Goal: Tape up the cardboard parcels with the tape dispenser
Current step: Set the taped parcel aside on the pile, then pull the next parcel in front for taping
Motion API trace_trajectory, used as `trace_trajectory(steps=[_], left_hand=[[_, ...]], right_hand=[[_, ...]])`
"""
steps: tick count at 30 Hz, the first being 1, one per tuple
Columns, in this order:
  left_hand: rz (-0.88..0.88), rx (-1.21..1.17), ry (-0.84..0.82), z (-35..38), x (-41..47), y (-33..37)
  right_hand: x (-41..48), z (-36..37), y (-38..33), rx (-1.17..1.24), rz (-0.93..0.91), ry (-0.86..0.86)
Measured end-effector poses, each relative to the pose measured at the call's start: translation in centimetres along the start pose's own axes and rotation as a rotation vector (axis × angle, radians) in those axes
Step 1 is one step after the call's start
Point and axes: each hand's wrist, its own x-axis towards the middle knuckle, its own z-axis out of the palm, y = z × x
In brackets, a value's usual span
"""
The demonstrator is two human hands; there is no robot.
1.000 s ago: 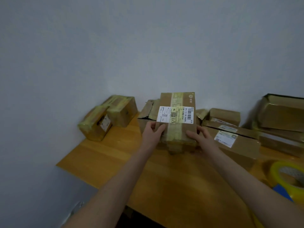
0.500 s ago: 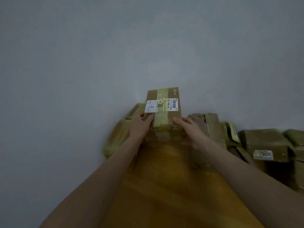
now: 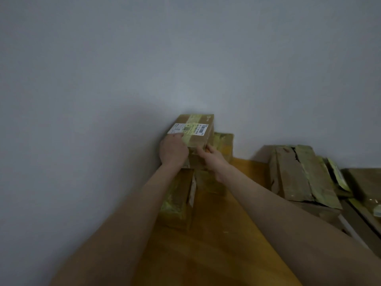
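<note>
We see both our arms bare along all that shows, from the picture's lower edge to the wrists. The left forearm [image 3: 127,213] fills the 7 o'clock part of the view and the right forearm [image 3: 278,207] the 4 o'clock part. Our left hand [image 3: 173,150] and right hand [image 3: 212,159] are bare too. In the dim, soft light, nails and finer marks are too blurred for us to tell.
</note>
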Motion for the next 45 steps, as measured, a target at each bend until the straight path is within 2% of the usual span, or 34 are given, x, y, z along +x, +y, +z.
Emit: trace_trajectory(steps=[2,6,9,13,17,24,33,36,40,45], left_hand=[[0.072,-0.019,0.069,0.7,-0.2,1.1],[0.225,-0.061,0.106,2.2,-1.1,5.0],[0.295,-0.061,0.069,3.7,-2.5,8.6],[0.394,-0.077,-0.038,6.1,-5.0,13.3],[0.5,-0.082,-0.104,8.1,-8.6,18.4],[0.597,-0.09,-0.159,11.4,-17.7,28.9],[0.527,-0.14,-0.373,17.2,-33.7,41.6],[0.443,-0.172,-0.445,18.5,-36.0,43.4],[0.222,-0.276,-0.562,20.2,-35.7,43.6],[0.014,-0.39,-0.678,23.2,-33.9,44.1]], right_hand=[[0.0,-0.6,-0.2,-0.093,-0.036,0.024],[-1.0,-4.5,-0.9,-0.431,-0.169,0.325],[-3.2,-8.9,-0.9,-0.647,-0.231,0.457],[-6.9,-15.1,-0.4,-0.898,-0.22,0.579],[-11.3,-20.8,0.5,-1.014,-0.183,0.664],[-19.5,-31.6,2.7,-1.0,-0.207,0.689],[-31.5,-48.6,9.3,-0.969,-0.102,0.731],[-33.8,-52.7,11.1,-0.905,-0.008,0.789],[-35.2,-57.5,13.0,-0.648,0.165,0.903],[-35.5,-61.4,15.8,-0.259,0.302,0.842]])
